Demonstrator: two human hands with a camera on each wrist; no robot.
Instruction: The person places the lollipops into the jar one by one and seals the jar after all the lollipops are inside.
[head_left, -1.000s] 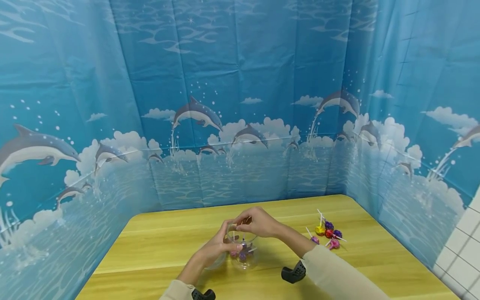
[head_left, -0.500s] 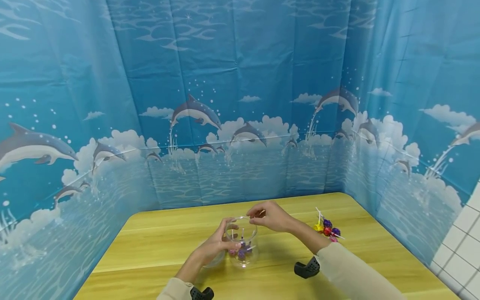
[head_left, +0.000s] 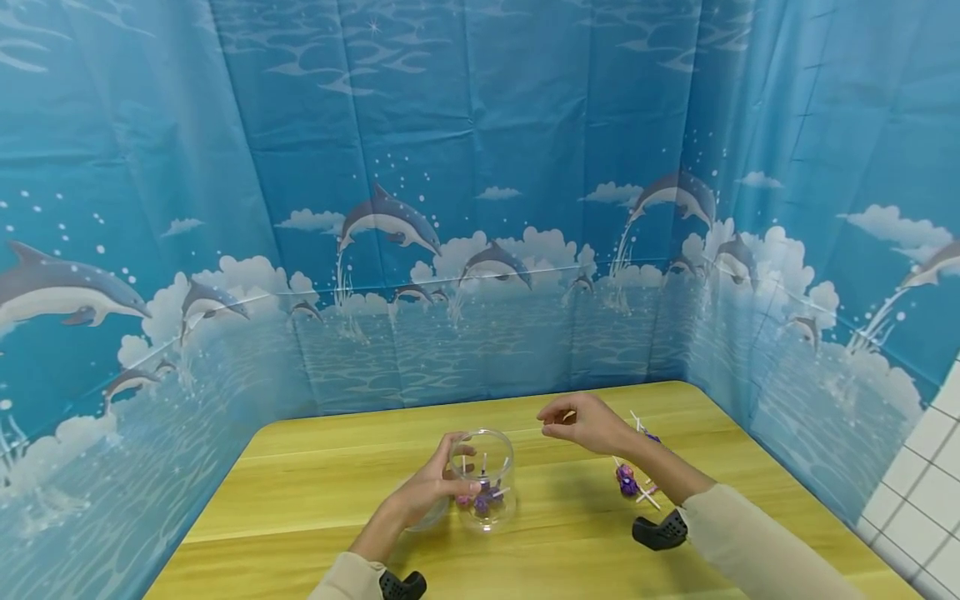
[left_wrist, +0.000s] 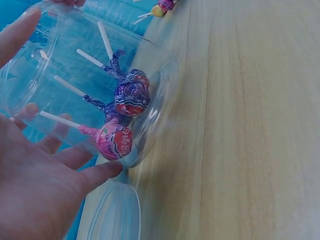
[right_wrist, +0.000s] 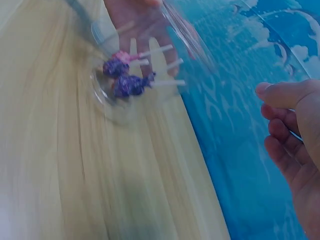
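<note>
On the table, a clear, round jar (head_left: 504,510) stands upright with its mouth up. My left hand (head_left: 423,493) holds it from the left side, thumb in front and fingers behind. Inside, several wrapped lollipops (left_wrist: 131,97), purple and pink, lie at the bottom with white sticks pointing upward. My right hand (head_left: 588,425) is in the air to the right of the jar, fingers loosely bent and nothing between them. Beyond it, loose lollipops (head_left: 627,482) lie on the right of the table, partly covered by the right forearm.
A clear round lid (left_wrist: 116,212) lies beside the jar, partly behind the left hand. The yellow wood-grain table (head_left: 315,475) reaches back to a blue dolphin-print curtain (head_left: 480,350). White tiles (head_left: 915,475) show at the far right.
My right hand has moved from the jar's mouth to the right, toward the loose lollipops, and its arm covers some of them now. The left hand keeps its hold on the jar.
</note>
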